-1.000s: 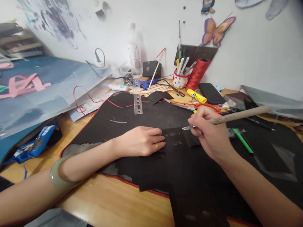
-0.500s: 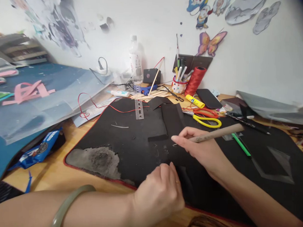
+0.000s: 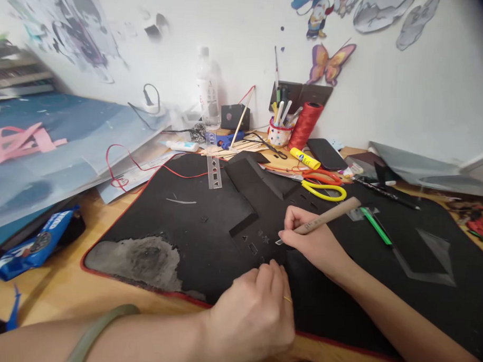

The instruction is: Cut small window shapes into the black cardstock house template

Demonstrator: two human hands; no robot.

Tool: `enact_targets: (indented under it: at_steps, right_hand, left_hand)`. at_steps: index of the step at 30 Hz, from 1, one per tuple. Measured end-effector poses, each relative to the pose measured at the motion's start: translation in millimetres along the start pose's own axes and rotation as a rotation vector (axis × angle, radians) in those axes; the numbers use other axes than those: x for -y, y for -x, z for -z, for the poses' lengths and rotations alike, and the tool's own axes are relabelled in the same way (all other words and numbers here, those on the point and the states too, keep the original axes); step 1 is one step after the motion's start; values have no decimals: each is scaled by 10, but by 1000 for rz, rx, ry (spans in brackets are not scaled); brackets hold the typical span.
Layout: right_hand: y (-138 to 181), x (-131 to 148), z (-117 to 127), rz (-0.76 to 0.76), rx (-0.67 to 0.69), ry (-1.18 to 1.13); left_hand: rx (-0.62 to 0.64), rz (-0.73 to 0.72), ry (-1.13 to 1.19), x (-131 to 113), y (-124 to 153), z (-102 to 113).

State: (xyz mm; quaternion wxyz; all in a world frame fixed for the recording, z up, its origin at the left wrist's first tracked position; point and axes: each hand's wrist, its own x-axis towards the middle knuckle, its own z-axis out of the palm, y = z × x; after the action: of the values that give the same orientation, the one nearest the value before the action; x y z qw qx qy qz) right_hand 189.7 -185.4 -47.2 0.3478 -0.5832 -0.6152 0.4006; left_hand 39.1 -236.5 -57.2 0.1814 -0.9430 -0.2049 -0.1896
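My right hand (image 3: 316,244) is closed around the brown handle of a craft knife (image 3: 323,218) in a pen-like grip. Its small pale blade points down at a black card piece (image 3: 241,191) with raised, folded edges. Small cut shapes, among them a triangle and a rectangle, show in the card near the blade. My left hand (image 3: 256,308) is closed, fingertips together on the near part of that card; its thumb is hidden. Under everything lies a black mat (image 3: 207,248) with a red edge and a worn grey patch.
Beyond the card lie a clear stencil ruler (image 3: 214,172), scissors (image 3: 324,190) with yellow and orange handles, and a glue stick (image 3: 304,158). A green cutter (image 3: 376,226) is right of my right hand. A blue snack wrapper (image 3: 45,237) sits at left. A bottle (image 3: 208,90) stands behind.
The black card has turned and tilted, its cut shapes now plainer to see. The knife blade is now lower, at the card. My view has shifted slightly right.
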Motion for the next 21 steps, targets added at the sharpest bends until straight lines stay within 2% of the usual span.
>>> enact_targets:
  at_steps: [4, 10, 21]
  right_hand:
    - [3, -61, 5, 64, 53, 65]
    - [54, -120, 3, 140, 89, 137]
    - [32, -166, 9, 126, 135, 188]
  left_hand:
    - [37, -28, 67, 134, 97, -16]
    - [42, -22, 77, 185, 100, -57]
    - [56, -25, 85, 218, 108, -59]
